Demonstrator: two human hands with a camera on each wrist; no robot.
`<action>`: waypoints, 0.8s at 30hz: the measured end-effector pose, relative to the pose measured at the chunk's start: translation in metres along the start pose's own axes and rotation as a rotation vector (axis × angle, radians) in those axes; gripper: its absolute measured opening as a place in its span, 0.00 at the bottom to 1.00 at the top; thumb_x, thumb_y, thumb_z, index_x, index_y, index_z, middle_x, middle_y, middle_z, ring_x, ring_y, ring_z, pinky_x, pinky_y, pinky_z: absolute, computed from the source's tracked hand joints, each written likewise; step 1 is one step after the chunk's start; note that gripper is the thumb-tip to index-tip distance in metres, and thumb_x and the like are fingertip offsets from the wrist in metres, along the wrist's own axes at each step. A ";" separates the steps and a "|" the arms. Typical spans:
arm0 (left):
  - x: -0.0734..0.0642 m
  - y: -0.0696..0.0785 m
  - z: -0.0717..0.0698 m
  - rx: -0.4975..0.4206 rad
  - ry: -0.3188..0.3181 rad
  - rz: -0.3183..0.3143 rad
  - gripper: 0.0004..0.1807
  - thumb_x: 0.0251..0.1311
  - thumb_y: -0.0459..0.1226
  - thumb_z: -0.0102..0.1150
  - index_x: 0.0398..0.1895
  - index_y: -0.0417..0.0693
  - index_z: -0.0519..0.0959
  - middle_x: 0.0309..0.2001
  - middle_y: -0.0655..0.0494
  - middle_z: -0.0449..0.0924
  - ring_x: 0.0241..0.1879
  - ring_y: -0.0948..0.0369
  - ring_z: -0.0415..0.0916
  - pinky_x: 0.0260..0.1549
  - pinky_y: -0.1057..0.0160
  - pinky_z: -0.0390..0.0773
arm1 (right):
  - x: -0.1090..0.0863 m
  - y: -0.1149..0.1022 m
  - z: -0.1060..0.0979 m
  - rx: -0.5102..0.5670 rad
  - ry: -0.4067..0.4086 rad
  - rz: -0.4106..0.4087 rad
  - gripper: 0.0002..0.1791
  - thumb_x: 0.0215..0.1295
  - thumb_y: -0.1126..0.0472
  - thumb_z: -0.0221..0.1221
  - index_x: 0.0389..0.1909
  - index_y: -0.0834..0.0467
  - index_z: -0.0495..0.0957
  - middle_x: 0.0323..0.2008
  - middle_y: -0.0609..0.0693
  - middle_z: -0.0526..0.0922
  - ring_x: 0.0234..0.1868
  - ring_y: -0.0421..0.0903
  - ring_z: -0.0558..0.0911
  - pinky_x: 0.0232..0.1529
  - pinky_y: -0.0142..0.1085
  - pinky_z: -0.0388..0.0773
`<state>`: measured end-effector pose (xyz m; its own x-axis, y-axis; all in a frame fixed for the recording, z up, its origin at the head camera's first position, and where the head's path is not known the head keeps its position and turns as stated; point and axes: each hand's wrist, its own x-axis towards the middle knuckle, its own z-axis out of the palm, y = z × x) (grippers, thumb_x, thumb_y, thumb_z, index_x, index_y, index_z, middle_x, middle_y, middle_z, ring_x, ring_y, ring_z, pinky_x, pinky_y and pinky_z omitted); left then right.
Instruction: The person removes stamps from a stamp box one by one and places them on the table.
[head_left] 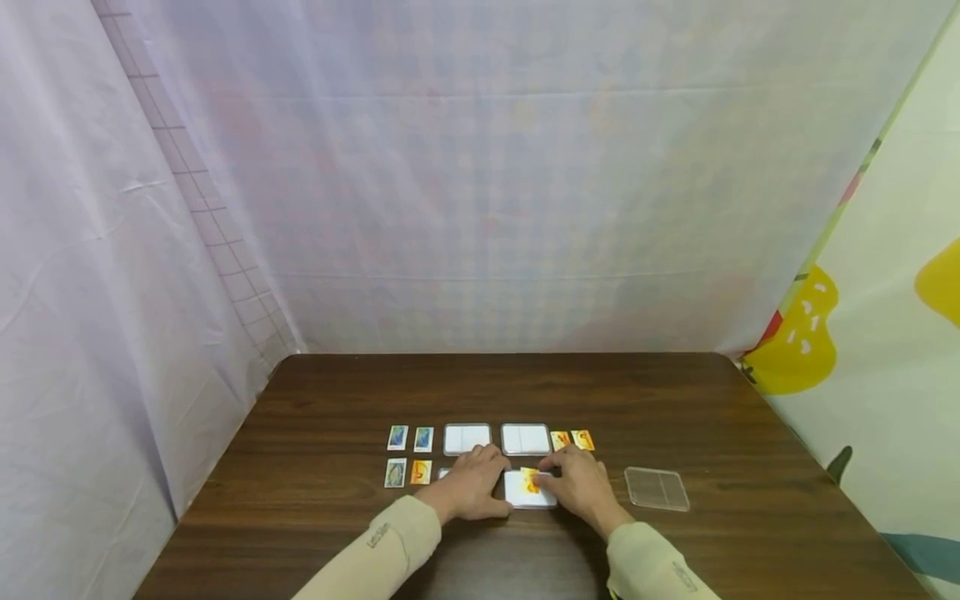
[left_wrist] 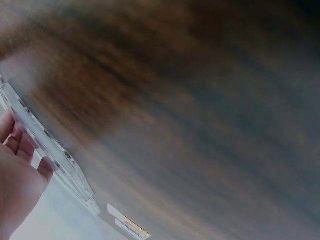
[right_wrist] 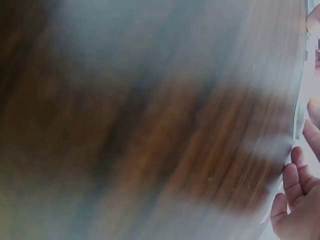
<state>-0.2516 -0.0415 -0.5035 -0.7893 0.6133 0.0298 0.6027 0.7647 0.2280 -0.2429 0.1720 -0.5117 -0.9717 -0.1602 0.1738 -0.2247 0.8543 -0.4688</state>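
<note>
My left hand [head_left: 471,483] spans the left side of a flat clear case with a white insert [head_left: 516,497], fingers at its far edge and thumb at its near corner. An orange-yellow stamp [head_left: 530,480] lies over this insert. Thumb and forefinger of my right hand [head_left: 587,483] pinch the stamp's right edge. Another case [head_left: 445,472] is mostly hidden beneath the left hand. In the left wrist view, fingers [left_wrist: 20,145] touch a clear case edge [left_wrist: 55,155]. The right wrist view catches fingers [right_wrist: 295,185] at its right border.
Two white-backed cases [head_left: 467,439] [head_left: 526,439] lie beyond my hands. On the left are two blue stamps [head_left: 397,437] [head_left: 423,439], a grey-green stamp [head_left: 395,472] and an orange one [head_left: 422,472]. Two orange stamps [head_left: 582,439] lie beyond my right hand; a clear lid [head_left: 656,488] lies right.
</note>
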 end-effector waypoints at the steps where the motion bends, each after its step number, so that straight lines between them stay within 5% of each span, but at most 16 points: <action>1: 0.000 0.000 0.000 0.001 0.001 0.000 0.30 0.53 0.54 0.68 0.55 0.50 0.75 0.52 0.59 0.70 0.52 0.60 0.66 0.55 0.59 0.69 | 0.000 0.000 0.000 0.004 0.000 0.001 0.06 0.55 0.51 0.70 0.33 0.47 0.86 0.40 0.49 0.81 0.48 0.54 0.79 0.47 0.56 0.68; 10: 0.002 -0.001 0.003 0.006 0.011 0.002 0.31 0.52 0.55 0.69 0.55 0.50 0.76 0.52 0.59 0.70 0.52 0.60 0.66 0.54 0.59 0.69 | 0.004 -0.002 -0.004 0.091 0.001 0.018 0.03 0.55 0.55 0.70 0.29 0.48 0.86 0.38 0.46 0.84 0.45 0.51 0.81 0.47 0.60 0.71; 24: 0.000 0.000 0.001 -0.005 0.003 -0.007 0.31 0.52 0.54 0.69 0.56 0.50 0.75 0.52 0.59 0.70 0.51 0.61 0.66 0.55 0.59 0.69 | 0.009 -0.002 -0.012 0.312 -0.049 0.135 0.03 0.60 0.61 0.66 0.29 0.57 0.85 0.30 0.46 0.83 0.31 0.43 0.75 0.34 0.39 0.73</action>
<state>-0.2513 -0.0408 -0.5045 -0.7939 0.6072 0.0306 0.5964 0.7681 0.2330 -0.2500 0.1750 -0.4993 -0.9948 -0.0865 0.0536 -0.0982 0.6783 -0.7282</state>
